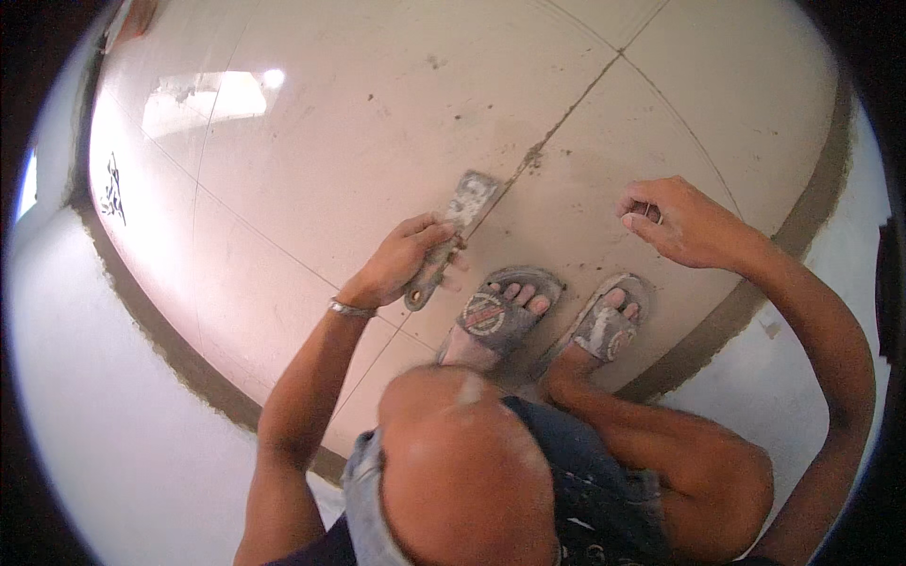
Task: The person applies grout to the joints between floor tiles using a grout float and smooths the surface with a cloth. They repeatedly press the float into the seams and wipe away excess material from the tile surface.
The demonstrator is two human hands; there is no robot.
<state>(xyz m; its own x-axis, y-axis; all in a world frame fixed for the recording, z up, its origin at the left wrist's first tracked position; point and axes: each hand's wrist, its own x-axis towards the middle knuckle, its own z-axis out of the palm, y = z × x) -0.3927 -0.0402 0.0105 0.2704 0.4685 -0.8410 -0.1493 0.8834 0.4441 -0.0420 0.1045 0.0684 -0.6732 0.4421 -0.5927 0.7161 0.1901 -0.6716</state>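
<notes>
My left hand (408,255) grips a grey, mortar-smeared putty knife (472,200), its blade pointing up and forward just beside a dirty grout line in the cream tiled floor (387,123). My right hand (670,217) is raised over the tiles to the right with its fingers curled; a small dark thing or shadow shows inside the curl, too unclear to name. Below the hands are my feet in dusty grey slide sandals (500,321), the right one (609,321) a little apart from the left.
My bare knee (462,472) and denim shorts fill the bottom middle. A grey mortar strip (123,292) runs along the tiles' edge, bordered by white surfaces (132,396) left and right. A reddish object (127,24) stands at the far upper left, and light reflects off the tiles.
</notes>
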